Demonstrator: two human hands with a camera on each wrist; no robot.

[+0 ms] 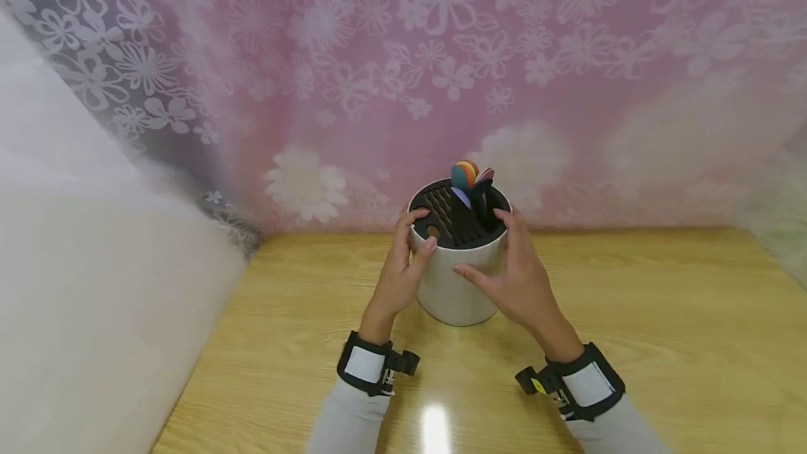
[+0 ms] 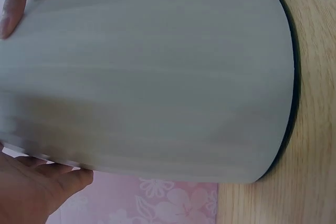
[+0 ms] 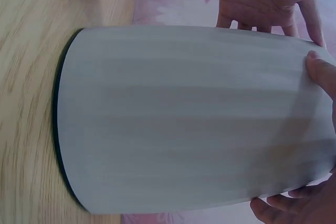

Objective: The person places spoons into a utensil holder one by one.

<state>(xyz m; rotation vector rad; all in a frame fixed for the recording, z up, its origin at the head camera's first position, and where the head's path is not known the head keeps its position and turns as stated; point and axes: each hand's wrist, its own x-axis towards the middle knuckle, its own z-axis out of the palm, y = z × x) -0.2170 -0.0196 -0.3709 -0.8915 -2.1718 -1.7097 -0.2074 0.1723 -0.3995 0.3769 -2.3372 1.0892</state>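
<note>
A round white knife holder (image 1: 459, 293) with a black slotted top (image 1: 441, 212) stands upright on the wooden table. Out of the top stick rounded handles (image 1: 464, 175), striped orange and teal, along with black and pink pieces. My left hand (image 1: 398, 275) grips the holder's left side, fingertips over the rim and thumb at the front edge. On the other side, my right hand (image 1: 520, 286) holds it with fingers at the rim and thumb across the front wall. Both wrist views show the pale wall (image 2: 157, 77) and dark base edge (image 3: 56, 119) between the hands.
The wooden table (image 1: 649, 314) spreads to both sides of the holder. Behind it hangs a pink flowered curtain (image 1: 378, 90). A white surface (image 1: 113, 265) borders the left side. Each wrist wears a black strap with a small camera (image 1: 410, 362).
</note>
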